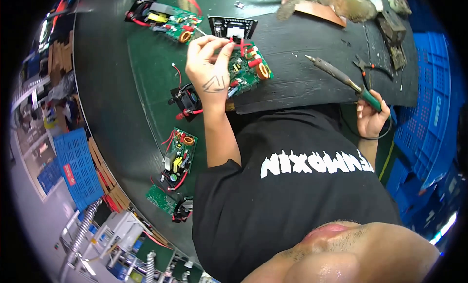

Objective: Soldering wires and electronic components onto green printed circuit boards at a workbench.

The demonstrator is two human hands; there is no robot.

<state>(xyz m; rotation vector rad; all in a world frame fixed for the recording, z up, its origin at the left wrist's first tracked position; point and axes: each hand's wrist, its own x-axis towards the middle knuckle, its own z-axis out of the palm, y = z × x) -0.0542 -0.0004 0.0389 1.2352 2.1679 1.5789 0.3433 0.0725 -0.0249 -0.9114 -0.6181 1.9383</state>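
My left hand (208, 70) reaches over a green circuit board (246, 70), thumb and forefinger pinched on a thin red wire (242, 48). That wire runs by a small upright black panel (233, 27) at the board's far edge. The board carries a copper coil (263, 71) and red and yellow parts; my left hand and wrist cover some of it. My right hand (373, 116) grips a soldering iron (339, 74) by its green handle. Its tip points left and away from me, above the black mat (302, 83), apart from the board.
Another board (168, 20) lies at the far left, and more boards (178, 156) lie nearer on the green tabletop (141, 88). Pliers (365, 68) rest on the mat, right of the iron. Blue crates (426, 107) stand at the right. A rough pale object (336, 5) sits at the back.
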